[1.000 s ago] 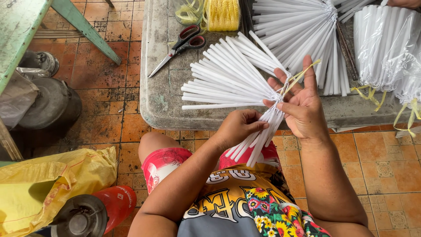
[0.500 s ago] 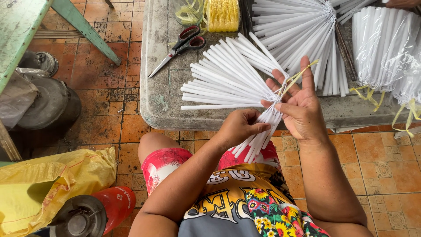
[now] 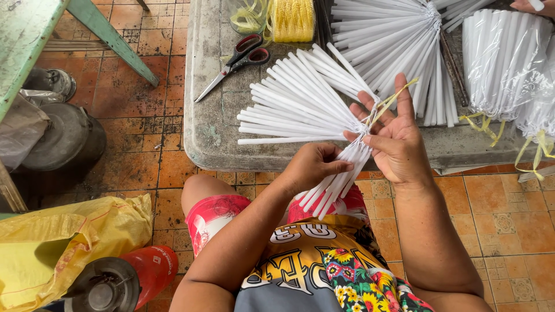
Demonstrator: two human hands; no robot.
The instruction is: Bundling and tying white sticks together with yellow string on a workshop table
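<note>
the bundle of white tubes is pinched at a waist just off the near edge of the grey bench, so that its long upper part fans out up and to the left across the benchtop while the short lower ends hang down toward the lap. the left hand is closed around those lower ends just below the waist, fingers wrapped over the tubes; the right hand sits at the waist itself, thumb and forefinger pressed on the binding point with the other fingers spread open, and a thin yellow strip runs up and to the right from there between its fingers. both hands touch the bundle and lie close together, the left below, the right beside and slightly above. the long axis of the bundle runs from lower right to upper left (the fan spreads widest at its far left tips). to the right of the right hand lie a second fanned bundle and wrapped white bundles with yellow ties, close enough that room on that side is tight; to the left of the fan the bench is bare up to the scissors and a spool of yellow twine at the far edge. on the tiled floor lie a yellow sack and a red canister.
</note>
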